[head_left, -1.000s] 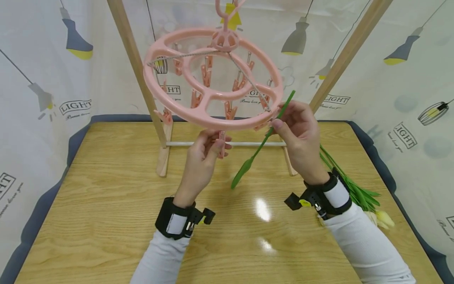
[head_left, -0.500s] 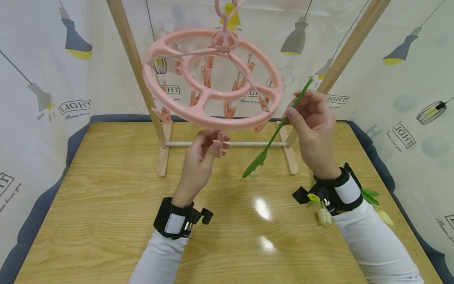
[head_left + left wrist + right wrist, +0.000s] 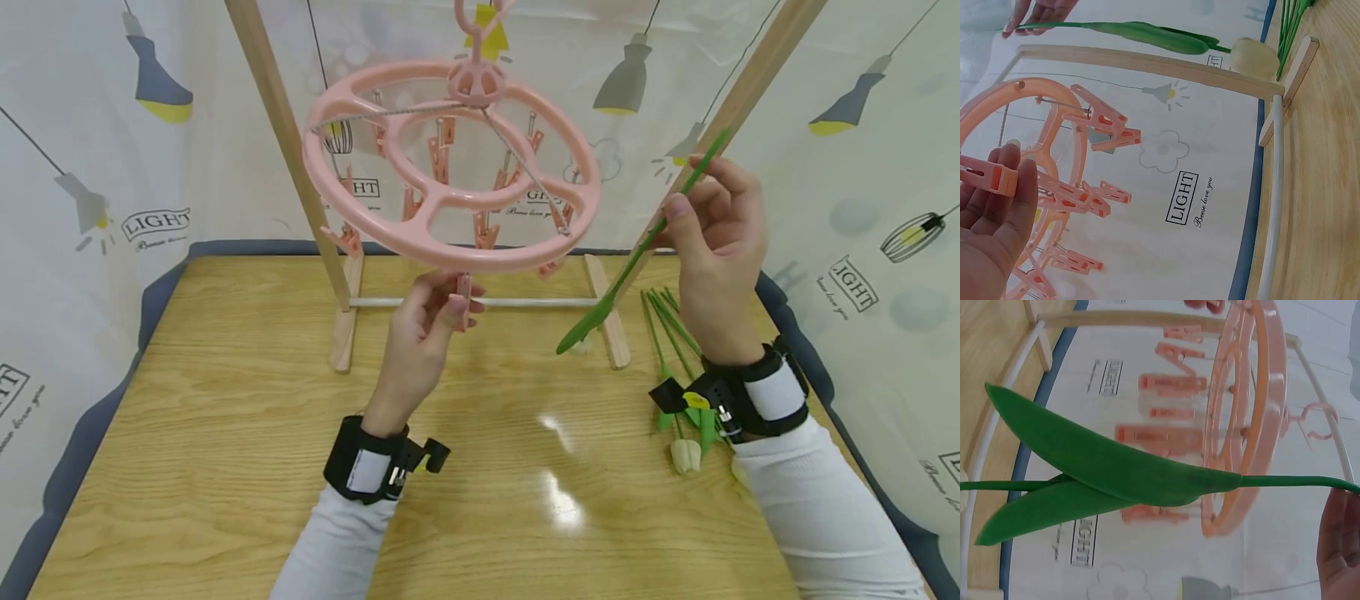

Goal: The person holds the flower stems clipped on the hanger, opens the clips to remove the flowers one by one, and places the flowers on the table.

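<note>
My left hand pinches a pink clothespin under the front rim of a round pink clip hanger. In the left wrist view, the clothespin's end sits between thumb and fingers. Right of the hanger, my right hand grips an artificial tulip near the stem end. Its stem slants down and left, with long green leaves low on it. The pale flower head hangs lowest in the left wrist view. Other clothespins dangle from the hanger.
A wooden stand with a white crossbar straddles the hanger on the wooden table. More tulips lie at right, partly under my right forearm. A printed curtain surrounds the table.
My right hand has moved right and up, carrying the tulip away from the hanger's rim. My left hand stays nearly in place on the clothespin.
</note>
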The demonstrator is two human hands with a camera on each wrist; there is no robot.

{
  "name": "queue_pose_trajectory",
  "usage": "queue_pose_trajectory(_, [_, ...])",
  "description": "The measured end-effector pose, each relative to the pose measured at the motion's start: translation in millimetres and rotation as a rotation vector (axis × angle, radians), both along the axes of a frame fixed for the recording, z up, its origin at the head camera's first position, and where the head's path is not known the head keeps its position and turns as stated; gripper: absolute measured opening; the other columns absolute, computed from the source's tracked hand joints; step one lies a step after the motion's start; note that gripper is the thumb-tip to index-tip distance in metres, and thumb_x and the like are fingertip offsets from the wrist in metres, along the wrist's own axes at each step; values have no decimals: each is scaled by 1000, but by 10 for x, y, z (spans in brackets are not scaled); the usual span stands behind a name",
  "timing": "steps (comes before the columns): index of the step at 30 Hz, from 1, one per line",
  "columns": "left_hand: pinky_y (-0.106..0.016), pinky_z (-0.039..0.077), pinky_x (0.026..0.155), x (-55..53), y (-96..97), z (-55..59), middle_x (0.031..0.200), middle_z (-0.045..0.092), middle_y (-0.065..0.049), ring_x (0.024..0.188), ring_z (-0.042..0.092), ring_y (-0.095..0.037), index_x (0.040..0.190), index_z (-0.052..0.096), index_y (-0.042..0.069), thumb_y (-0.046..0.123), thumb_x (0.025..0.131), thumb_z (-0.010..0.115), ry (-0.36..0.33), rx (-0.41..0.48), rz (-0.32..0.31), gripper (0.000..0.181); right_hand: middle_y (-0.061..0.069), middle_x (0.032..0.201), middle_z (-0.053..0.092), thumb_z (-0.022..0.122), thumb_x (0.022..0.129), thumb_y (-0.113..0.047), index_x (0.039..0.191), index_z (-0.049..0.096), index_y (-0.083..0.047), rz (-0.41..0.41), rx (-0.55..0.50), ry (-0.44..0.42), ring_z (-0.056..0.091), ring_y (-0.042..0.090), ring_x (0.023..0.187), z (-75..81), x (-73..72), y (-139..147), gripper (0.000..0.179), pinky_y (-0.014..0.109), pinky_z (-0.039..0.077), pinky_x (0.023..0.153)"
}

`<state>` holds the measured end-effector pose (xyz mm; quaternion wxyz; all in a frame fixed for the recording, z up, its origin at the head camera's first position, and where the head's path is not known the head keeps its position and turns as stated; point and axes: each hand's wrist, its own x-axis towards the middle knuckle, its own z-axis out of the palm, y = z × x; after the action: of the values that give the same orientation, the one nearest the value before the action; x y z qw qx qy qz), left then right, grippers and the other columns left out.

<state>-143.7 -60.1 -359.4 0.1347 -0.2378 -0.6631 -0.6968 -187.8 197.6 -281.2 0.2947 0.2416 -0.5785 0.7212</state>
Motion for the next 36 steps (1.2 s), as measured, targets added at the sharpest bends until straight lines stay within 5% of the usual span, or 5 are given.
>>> queue_pose_trajectory(9, [-18,56,77,2,-3,5,111,59,-33,92,62,-16,128,45,-12,13,101,48,-14,8,-3,37,4,79,60,57,92,4,122,54,2,-181,59,-8,60,14,61,-4,-59,332,30,15,56,50])
queue_pose_trajectory(16, [-18,56,77,1,-3,3,112,59,-34,93,62,-14,128,44,-12,29,98,49,-12,14,-11,50,3,77,59,59,93,-2,125,53,-2,-319,72,-80,57,11,54,-75,-127,618,32,13,53,46])
queue_pose_trajectory(29, [-18,56,77,1,-16,-1,112,59,-33,93,62,-16,128,45,-12,20,101,48,-19,4,-3,42,-13,78,55,55,97,-15,133,51,-13,-674,411,-243,51,-2,53,-118,-383,1103,36,3,47,48])
queue_pose_trajectory(36, [-18,56,76,2,-18,6,111,60,-33,92,62,-17,127,45,-12,9,101,48,-30,-1,4,34,-19,75,52,56,97,-18,132,53,-15,-787,482,-297,49,-8,52,-150,-535,1316,36,-2,43,45])
